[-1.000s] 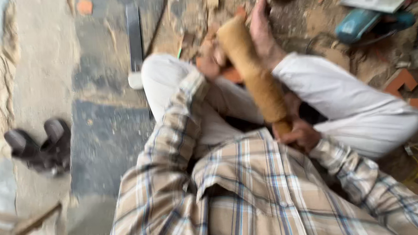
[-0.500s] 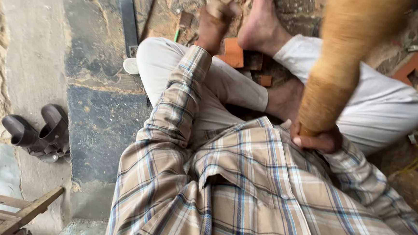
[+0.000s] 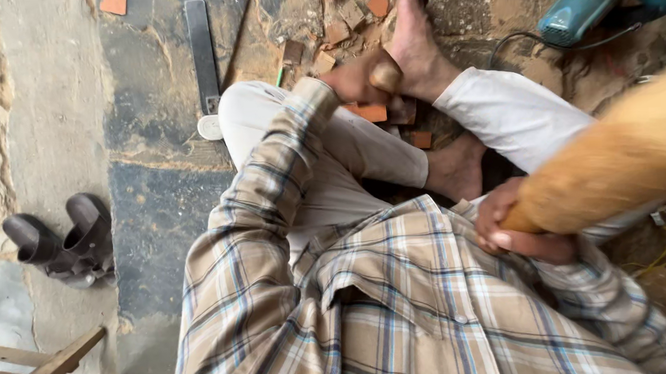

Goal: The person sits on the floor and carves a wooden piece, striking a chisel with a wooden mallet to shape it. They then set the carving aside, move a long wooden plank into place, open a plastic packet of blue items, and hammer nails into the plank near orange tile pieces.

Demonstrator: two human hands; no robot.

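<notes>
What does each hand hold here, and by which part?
The right hand grips a thick wooden mallet by its narrow handle end. The left hand holds a small round-topped wooden tool near its top.

Blurred wooden mallet [image 3: 617,173] head cut off at right edge; chisel [image 3: 385,76] tip hidden.

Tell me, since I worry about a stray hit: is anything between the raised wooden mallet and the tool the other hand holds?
Nothing visible blocks it. The mallet, gripped by the right hand, hangs raised above the right knee. The left hand holds the wooden handle, with the bare foot touching it.
</notes>
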